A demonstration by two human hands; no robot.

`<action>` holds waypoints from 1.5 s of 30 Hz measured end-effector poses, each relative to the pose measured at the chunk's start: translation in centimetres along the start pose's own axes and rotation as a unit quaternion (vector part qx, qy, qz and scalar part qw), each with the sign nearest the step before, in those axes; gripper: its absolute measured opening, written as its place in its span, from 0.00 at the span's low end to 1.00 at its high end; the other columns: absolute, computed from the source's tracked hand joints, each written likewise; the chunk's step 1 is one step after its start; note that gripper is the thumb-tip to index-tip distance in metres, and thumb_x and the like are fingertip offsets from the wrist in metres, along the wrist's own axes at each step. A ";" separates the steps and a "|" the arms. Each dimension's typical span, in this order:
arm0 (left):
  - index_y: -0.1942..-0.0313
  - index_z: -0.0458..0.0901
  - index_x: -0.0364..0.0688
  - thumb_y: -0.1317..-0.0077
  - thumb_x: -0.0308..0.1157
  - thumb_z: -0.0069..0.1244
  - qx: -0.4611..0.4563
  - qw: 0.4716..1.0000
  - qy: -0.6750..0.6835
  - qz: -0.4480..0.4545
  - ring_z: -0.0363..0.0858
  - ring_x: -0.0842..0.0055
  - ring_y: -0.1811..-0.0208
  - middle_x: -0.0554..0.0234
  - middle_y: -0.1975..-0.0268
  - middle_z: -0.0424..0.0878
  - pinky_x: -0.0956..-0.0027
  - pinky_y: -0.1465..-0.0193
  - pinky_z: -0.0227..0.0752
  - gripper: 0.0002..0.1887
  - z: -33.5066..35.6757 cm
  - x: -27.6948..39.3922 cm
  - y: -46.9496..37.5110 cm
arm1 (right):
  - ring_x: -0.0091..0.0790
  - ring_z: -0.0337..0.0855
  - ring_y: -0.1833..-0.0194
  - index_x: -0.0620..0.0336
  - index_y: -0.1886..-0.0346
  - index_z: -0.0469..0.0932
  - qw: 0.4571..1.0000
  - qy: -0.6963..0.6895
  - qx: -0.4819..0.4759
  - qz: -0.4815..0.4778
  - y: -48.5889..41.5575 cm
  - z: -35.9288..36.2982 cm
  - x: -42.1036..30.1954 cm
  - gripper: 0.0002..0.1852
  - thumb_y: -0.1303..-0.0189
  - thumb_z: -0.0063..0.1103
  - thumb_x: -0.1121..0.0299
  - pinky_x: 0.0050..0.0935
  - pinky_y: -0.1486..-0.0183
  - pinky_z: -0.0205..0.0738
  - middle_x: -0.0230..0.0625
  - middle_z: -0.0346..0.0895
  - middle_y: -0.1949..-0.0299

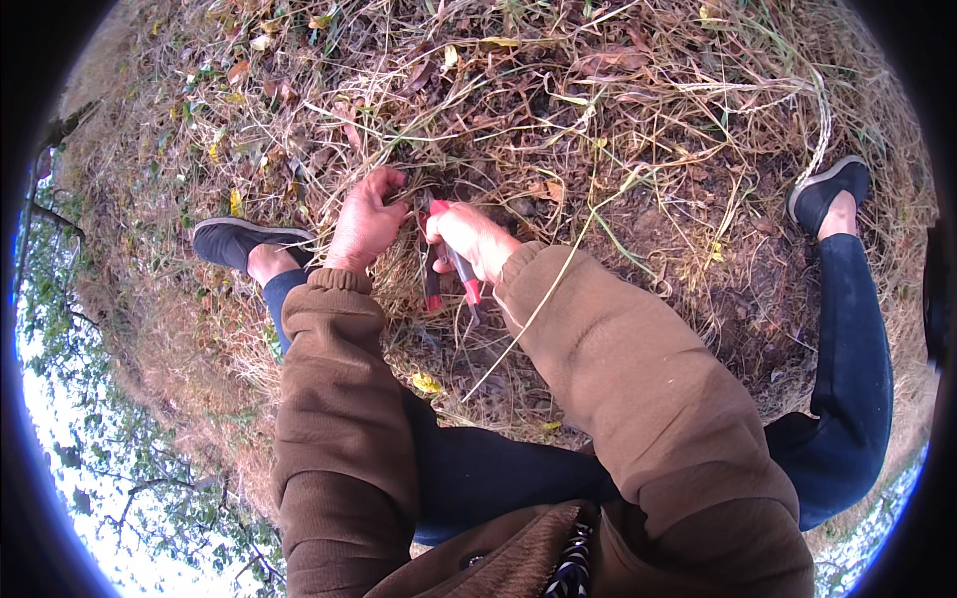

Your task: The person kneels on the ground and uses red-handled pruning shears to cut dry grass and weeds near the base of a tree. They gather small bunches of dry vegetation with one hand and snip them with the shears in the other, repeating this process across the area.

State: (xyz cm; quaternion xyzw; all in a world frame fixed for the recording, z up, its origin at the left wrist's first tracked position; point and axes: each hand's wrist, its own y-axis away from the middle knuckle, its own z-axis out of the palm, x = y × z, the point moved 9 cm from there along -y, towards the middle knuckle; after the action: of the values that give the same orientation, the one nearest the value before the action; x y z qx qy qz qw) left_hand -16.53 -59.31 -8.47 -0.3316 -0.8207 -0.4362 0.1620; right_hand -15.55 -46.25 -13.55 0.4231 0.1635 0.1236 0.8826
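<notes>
My right hand (465, 233) grips a pair of pruning shears (469, 282) with red and dark grey handles. The handle ends point back toward me, with a gap between them. The head of the shears is down among dry grass, so the blades are mostly hidden. Just left of it, my left hand (368, 217) is low at the grass with curled fingers. A small dark spot shows at its fingertips, too small to name. Whether those fingers pinch any stems is unclear. Dry grass stems (407, 265) surround both hands.
Bare soil (650, 224) with straw and dead leaves spreads to the right. A long pale grass stalk (534, 318) crosses in front of my right sleeve. My shoes (243, 241) rest on either side. Tree branches (142, 489) show at the lower left rim.
</notes>
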 end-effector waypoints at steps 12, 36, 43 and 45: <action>0.34 0.62 0.39 0.48 0.50 0.62 -0.089 0.934 -0.342 -0.050 0.69 0.51 0.39 0.41 0.39 0.69 0.54 0.35 0.63 0.45 -0.4 0.1 5.8 | 0.22 0.75 0.64 0.54 0.52 0.71 0.977 -0.094 -0.165 0.101 7.9 -1.1 6.7 0.17 0.46 0.51 0.78 0.34 0.58 0.83 0.29 0.70 0.59; 0.59 0.80 0.35 0.48 0.31 0.50 -0.024 0.931 -0.362 -0.045 0.83 0.48 0.59 0.38 0.65 0.83 0.51 0.54 0.76 0.15 -0.5 1.0 2.8 | 0.34 0.78 0.61 0.65 0.54 0.71 0.972 0.233 -0.013 0.008 -0.8 -0.5 3.0 0.16 0.47 0.54 0.71 0.35 0.64 0.77 0.39 0.75 0.59; 0.60 0.74 0.33 0.48 0.27 0.50 0.008 0.942 -0.328 -0.066 0.82 0.46 0.59 0.34 0.66 0.82 0.51 0.55 0.75 0.15 -1.1 1.2 3.2 | 0.42 0.84 0.68 0.66 0.68 0.78 0.956 0.289 0.021 -0.055 -0.5 -0.9 2.3 0.13 0.41 0.51 0.64 0.38 0.68 0.74 0.50 0.81 0.71; 0.59 0.74 0.32 0.48 0.27 0.49 0.001 0.957 -0.287 -0.040 0.82 0.45 0.59 0.35 0.66 0.82 0.52 0.56 0.75 0.15 -1.6 1.2 3.5 | 0.37 0.83 0.71 0.63 0.71 0.77 0.963 0.269 0.001 -0.033 0.8 -1.8 3.0 0.09 0.41 0.52 0.67 0.34 0.70 0.74 0.39 0.78 0.78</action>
State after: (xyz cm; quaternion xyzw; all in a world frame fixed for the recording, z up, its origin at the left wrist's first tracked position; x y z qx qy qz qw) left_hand -15.07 -58.72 -4.74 -0.4096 -0.8457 -0.3282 -0.0971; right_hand -13.55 -43.39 -14.52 0.3697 0.4090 0.2033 0.8091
